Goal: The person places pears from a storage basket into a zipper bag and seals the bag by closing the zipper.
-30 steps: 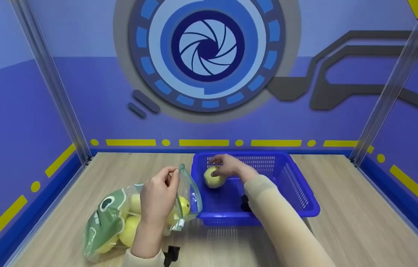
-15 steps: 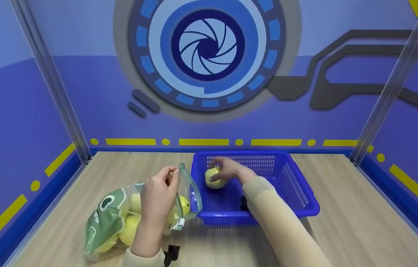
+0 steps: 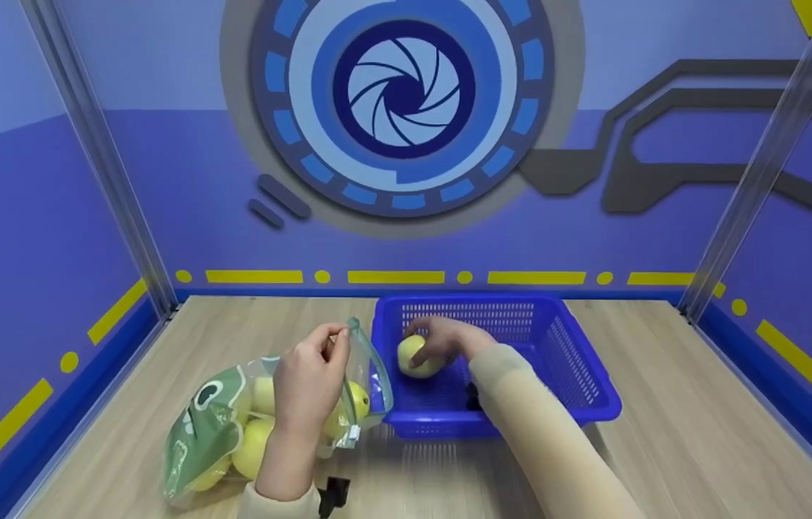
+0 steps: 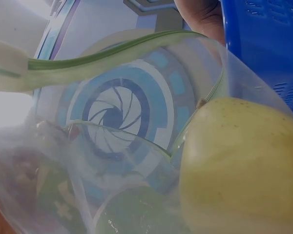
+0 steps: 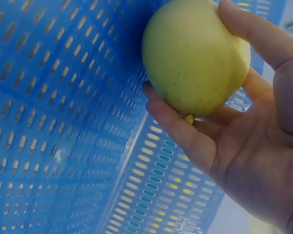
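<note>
My left hand [image 3: 308,378] pinches the upper rim of a clear zip bag [image 3: 207,425] with a green cartoon print. Several yellow-green pears [image 3: 253,447] lie in the bag, and one of them [image 4: 244,165] fills the right side of the left wrist view. Its mouth gapes toward the blue basket [image 3: 506,417], with a white slider [image 3: 354,432] at the lower end. Inside the basket, near its left wall, my right hand [image 3: 449,337] grips a single pear [image 5: 195,58]. Thumb and fingers curl round it from either side, with the short stem showing between them.
The basket has slotted walls and stands at the back of the wooden table [image 3: 665,404]. Blue-purple printed panels [image 3: 182,180] enclose the table at the back and both sides. A black mount [image 3: 333,497] sits at the left wrist.
The right hand's thumb has come down over the pear and the fingers have closed round it. The pear has shifted slightly toward the near side. The left hand and bag stay put.
</note>
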